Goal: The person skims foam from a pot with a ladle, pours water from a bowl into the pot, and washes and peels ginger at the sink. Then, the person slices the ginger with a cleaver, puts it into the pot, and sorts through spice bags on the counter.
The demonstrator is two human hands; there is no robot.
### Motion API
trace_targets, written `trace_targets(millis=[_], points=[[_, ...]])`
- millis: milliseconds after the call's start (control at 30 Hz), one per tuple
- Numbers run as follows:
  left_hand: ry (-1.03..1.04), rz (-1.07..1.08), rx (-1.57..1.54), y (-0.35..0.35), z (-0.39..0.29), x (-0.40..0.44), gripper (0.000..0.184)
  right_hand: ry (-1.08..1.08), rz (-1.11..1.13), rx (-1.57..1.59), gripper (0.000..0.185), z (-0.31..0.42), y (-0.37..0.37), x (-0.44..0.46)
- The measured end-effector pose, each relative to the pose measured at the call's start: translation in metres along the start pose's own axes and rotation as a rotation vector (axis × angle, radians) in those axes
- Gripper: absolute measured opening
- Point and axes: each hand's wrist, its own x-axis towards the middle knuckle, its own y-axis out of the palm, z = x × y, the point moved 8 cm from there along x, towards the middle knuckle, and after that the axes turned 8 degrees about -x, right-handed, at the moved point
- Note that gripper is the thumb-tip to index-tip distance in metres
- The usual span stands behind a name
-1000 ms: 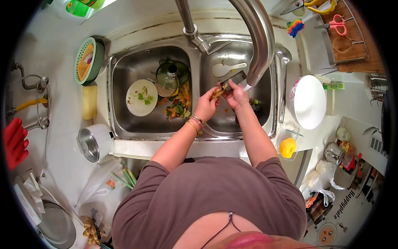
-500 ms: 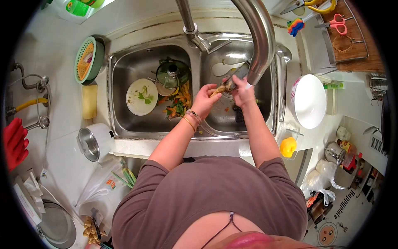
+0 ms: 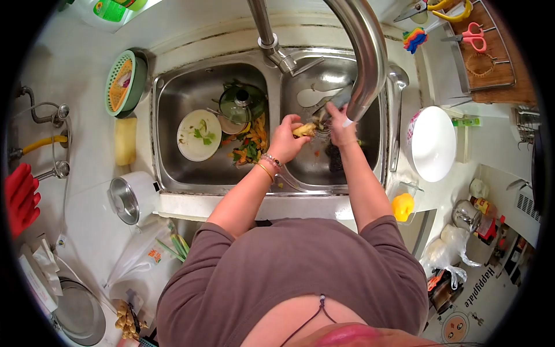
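A knobbly, partly peeled piece of ginger (image 3: 304,130) is gripped in my left hand (image 3: 284,139), its far end pointing right above the right sink basin (image 3: 309,173). Close beside it, my right hand (image 3: 342,128) is closed around a grey tool (image 3: 340,99); motion blur and the faucet hide its exact kind. Behind the hands, a white spoon-shaped piece (image 3: 309,97) lies in the same basin. Below my right hand a dark mesh-like item (image 3: 333,157) rests on the basin floor.
The faucet (image 3: 370,52) arches over the right basin. In the left basin are a white bowl (image 3: 182,147), a green-tinted lid (image 3: 234,104) and vegetable scraps (image 3: 248,149). A ladle (image 3: 396,127), a large white bowl (image 3: 433,144) and a yellow pepper (image 3: 403,206) stand on the right.
My right hand and the grey tool have shifted slightly right, away from the ginger's tip. The ginger has turned a little, and more of its pale yellow surface shows.
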Motion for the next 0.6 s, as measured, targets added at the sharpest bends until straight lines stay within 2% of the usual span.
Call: trace_targets(millis=[100, 133, 233, 367, 400, 500, 533, 600], points=[[0.005, -0.046, 0.036, -0.002, -0.009, -0.006, 0.058, 0.040, 0.076, 0.076, 0.032, -0.025, 0.018, -0.004], [0.040, -0.049, 0.081, -0.001, -0.011, -0.007, 0.060, 0.140, -0.118, -0.093, 0.032, -0.023, -0.005, -0.002], [0.174, -0.102, 0.224, -0.004, -0.016, -0.007, 0.058, -0.128, -0.032, 0.049, 0.027, -0.003, 0.001, 0.001], [0.270, -0.136, 0.354, 0.000, -0.025, -0.011, 0.054, 0.116, 0.029, 0.011, 0.030, -0.031, 0.016, -0.002], [0.290, -0.130, 0.376, 0.000, -0.025, -0.010, 0.053, 0.074, -0.130, -0.114, 0.031, -0.023, 0.001, -0.001], [0.332, -0.136, 0.421, 0.001, -0.023, -0.012, 0.048, 0.134, -0.065, 0.169, 0.030, 0.007, 0.016, -0.024], [0.342, -0.161, 0.418, -0.001, -0.025, -0.012, 0.047, 0.120, 0.094, 0.224, 0.032, -0.001, 0.027, -0.022], [0.344, -0.173, 0.434, 0.000, -0.026, -0.012, 0.044, 0.100, -0.002, 0.148, 0.033, 0.006, 0.023, -0.028]])
